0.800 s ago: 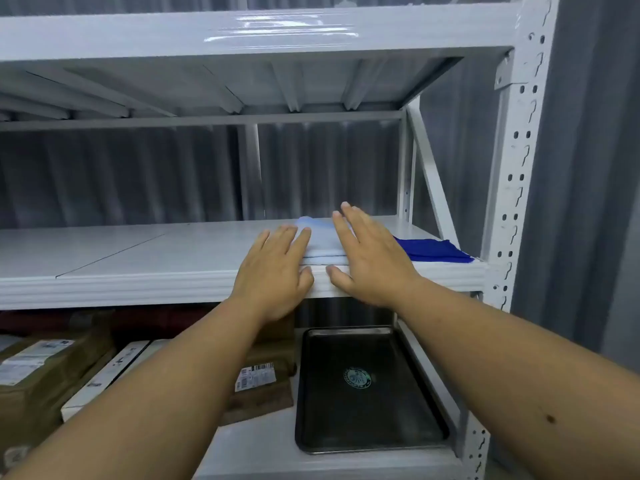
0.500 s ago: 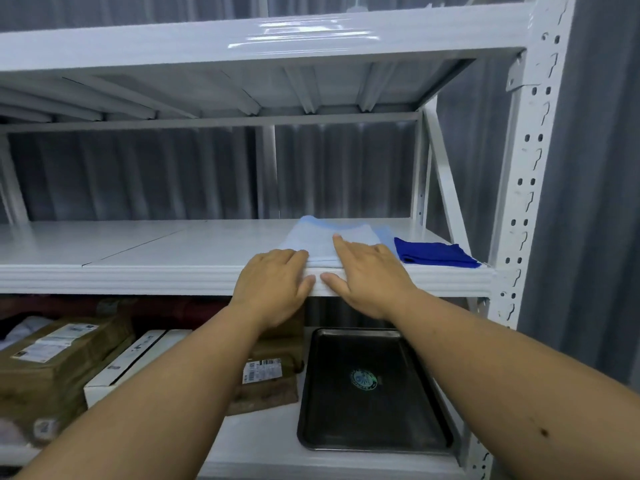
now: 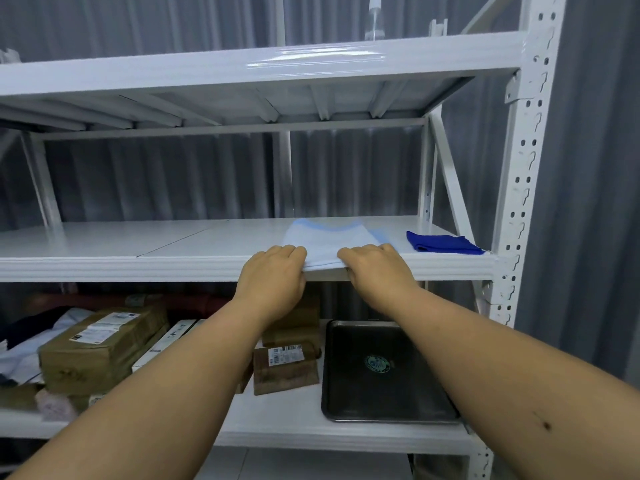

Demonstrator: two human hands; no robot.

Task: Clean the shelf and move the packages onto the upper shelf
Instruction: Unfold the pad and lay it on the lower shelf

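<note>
A flat pale blue package (image 3: 329, 242) lies on the white middle shelf (image 3: 145, 251), its near edge overhanging the shelf's front lip. My left hand (image 3: 272, 282) grips that near edge at its left corner and my right hand (image 3: 375, 275) grips it at the right, fingers curled over the top. On the shelf below, several brown cardboard packages (image 3: 100, 348) and a white box (image 3: 166, 341) sit at the left and middle.
A folded dark blue cloth (image 3: 441, 243) lies on the middle shelf at the right end. A black tray (image 3: 384, 372) rests on the lower shelf at the right. A clear spray bottle (image 3: 374, 19) stands on the top shelf. The perforated white upright (image 3: 523, 188) frames the right side.
Both hands have slid back from flat on top of the pale blue package to its near edge and curled around it. The view has tilted up and back.
</note>
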